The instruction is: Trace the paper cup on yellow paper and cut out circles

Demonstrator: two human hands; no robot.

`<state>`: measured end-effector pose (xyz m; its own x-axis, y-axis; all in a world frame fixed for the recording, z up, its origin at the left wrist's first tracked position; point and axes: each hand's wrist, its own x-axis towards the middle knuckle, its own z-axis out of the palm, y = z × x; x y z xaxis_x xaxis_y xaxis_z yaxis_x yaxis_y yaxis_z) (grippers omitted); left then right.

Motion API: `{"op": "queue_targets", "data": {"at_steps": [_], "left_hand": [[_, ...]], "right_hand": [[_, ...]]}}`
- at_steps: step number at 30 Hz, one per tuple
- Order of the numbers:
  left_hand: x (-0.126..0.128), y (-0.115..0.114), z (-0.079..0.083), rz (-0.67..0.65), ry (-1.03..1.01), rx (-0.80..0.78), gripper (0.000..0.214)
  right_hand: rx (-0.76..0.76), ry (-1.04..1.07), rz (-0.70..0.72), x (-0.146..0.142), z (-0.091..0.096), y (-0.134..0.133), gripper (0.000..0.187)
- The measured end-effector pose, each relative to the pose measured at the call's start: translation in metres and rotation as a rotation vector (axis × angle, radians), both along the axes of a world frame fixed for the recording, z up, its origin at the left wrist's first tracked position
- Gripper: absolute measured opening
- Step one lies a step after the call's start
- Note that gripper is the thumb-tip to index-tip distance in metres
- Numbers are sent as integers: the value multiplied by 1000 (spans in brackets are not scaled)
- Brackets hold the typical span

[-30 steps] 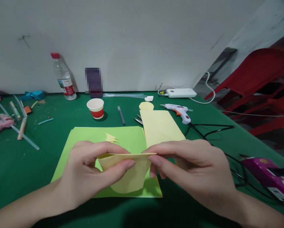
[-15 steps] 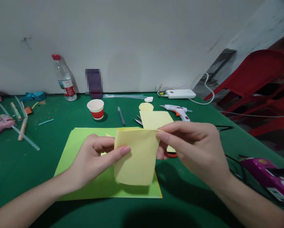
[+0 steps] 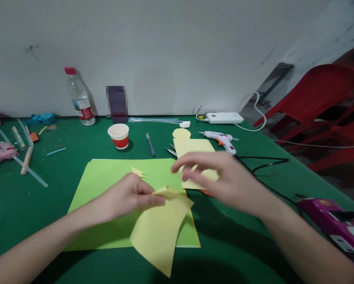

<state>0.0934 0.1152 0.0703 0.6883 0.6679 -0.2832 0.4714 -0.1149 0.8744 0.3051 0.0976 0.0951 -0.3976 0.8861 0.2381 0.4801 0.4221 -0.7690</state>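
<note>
A curved piece of yellow paper (image 3: 160, 230) hangs from my left hand (image 3: 129, 197), its top edge pinched between thumb and fingers. The paper fans out below the grip, over the green sheets (image 3: 94, 185). My right hand (image 3: 215, 173) is apart from it, fingers spread and slightly blurred, above another yellow sheet (image 3: 194, 146) on the table. Under that sheet, scissors (image 3: 171, 152) show only their blade tips and a bit of red handle. Small yellow scraps (image 3: 137, 172) lie on the green sheets behind my left hand.
A paper cup (image 3: 119, 136), a pen (image 3: 150, 145) and a yellow disc (image 3: 181, 134) stand or lie farther back. At right are a white glue gun (image 3: 221, 140) and a purple tool (image 3: 332, 221) with a black cord. A bottle (image 3: 81, 100) stands by the wall; a pink glue gun (image 3: 2, 156) lies left.
My right hand has let go of the held yellow paper and opened. My left hand has lowered it, and the paper, a folded band before, now flares open and tilts.
</note>
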Motion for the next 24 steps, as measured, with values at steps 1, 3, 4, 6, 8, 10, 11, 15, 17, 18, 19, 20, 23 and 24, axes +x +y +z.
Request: {"op": "queue_targets", "data": {"at_steps": [1, 3, 4, 6, 8, 10, 11, 15, 17, 18, 19, 20, 23, 24], "left_hand": [[2, -2, -3, -54, 40, -19, 46], [5, -6, -9, -112, 97, -37, 42], [5, -9, -11, -129, 114, -39, 40], [4, -13, -14, -152, 142, -41, 38], [2, -17, -17, -174, 188, -15, 38], [0, -21, -19, -187, 237, 35, 36], [0, -23, -19, -190, 254, 60, 35], [1, -28, -12, -193, 253, 67, 41], [2, -29, -4, -195, 209, 36, 43], [3, -29, 0, -196, 184, 5, 43], [3, -28, 4, -197, 160, -28, 43], [3, -27, 6, -200, 140, -65, 43], [2, -24, 10, -187, 112, -125, 47], [2, -23, 10, -179, 108, -121, 49]], "right_hand": [[-9, -146, 81, -7, -3, -4, 16], [19, -405, 221, -20, -9, -12, 19], [39, -490, 277, -25, -12, -15, 22], [68, -570, 351, -29, -16, -19, 30], [64, -580, 380, -29, -17, -21, 30], [52, -586, 380, -29, -19, -22, 29], [48, -583, 386, -29, -20, -22, 28], [100, -454, 482, -31, -27, -19, 26], [130, -320, 534, -29, -28, -15, 28], [130, -257, 563, -27, -27, -13, 29], [121, -208, 590, -24, -26, -11, 29], [105, -176, 613, -21, -23, -8, 29], [83, -156, 617, -14, -16, -2, 28], [86, -156, 605, -11, -14, 0, 27]]}}
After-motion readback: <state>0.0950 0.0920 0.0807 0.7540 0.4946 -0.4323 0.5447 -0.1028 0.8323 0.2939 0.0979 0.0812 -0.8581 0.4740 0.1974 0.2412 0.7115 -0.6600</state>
